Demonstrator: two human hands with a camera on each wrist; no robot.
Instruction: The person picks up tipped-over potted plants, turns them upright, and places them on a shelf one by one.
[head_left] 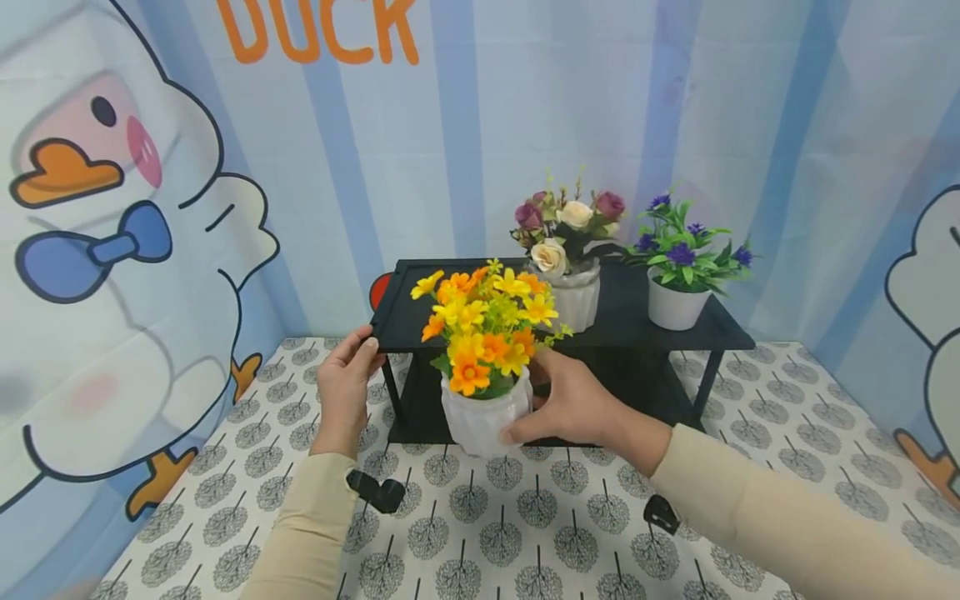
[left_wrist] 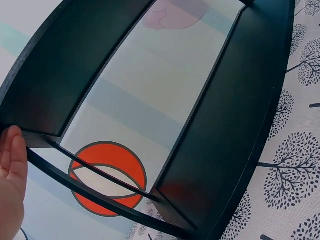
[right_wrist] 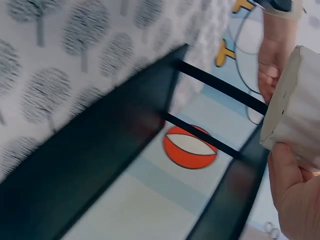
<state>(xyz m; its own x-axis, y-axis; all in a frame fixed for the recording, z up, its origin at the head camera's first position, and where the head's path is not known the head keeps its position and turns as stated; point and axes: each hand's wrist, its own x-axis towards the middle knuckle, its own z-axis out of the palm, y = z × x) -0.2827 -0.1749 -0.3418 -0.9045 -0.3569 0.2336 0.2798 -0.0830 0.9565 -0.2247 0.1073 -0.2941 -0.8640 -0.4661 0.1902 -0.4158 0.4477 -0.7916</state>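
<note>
My right hand grips a white ribbed flowerpot of yellow and orange artificial flowers, thumb on its near side. The pot is in the air before the front edge of a black two-tier shelf. In the right wrist view the pale base of the pot shows, the fingers against its side. At the shelf's left front corner, my left hand pinches the top board. The left wrist view has the fingers against the board's end; the thumb is hidden there.
On the top board stand a white pot with purple and cream roses and, farther right, a white pot with violet flowers. The lower board lies near the tree-patterned cloth. Behind hangs a striped duck-print curtain.
</note>
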